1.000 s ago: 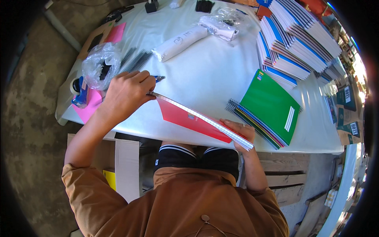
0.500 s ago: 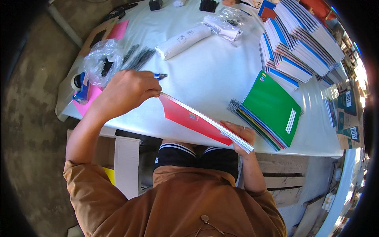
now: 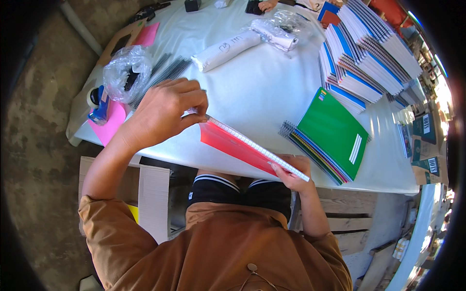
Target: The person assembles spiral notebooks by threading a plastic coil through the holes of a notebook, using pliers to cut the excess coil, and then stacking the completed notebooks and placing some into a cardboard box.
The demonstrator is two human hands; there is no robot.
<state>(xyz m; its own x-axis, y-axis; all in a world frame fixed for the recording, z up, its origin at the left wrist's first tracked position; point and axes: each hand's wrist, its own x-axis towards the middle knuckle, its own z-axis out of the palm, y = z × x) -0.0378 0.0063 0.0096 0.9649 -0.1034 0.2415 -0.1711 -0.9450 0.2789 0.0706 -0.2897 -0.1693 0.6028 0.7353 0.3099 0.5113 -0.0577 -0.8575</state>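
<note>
Left fingers are curled, right fingers clasped lower.

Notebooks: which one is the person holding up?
The red-covered notebook, gripped in the right hand; the green-covered notebook and piled spiral-bound notebooks lie on the table.

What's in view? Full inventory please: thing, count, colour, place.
Thin book: 1, red cover, near table edge
Table: 1, whitish covering, centre
Top notebook: 1, green, right
Notebooks under it: several, mixed colours
Notebook pile: many, white and blue, far right
Wrapped roll: 1, white, upper middle
Plastic bags: at least 2, clear, left and upper middle
Coils: several, dark, left
Tape dispenser: 1, blue, left
Pink sheets: 2, left
Open carton: 1, pale brown, below table
Far-right clutter: blurred, uncountable
Co-worker's hand: 1, top edge
Left hand: 1, bare, book's left end
Right hand: 1, bare, gripping book's right end
</note>
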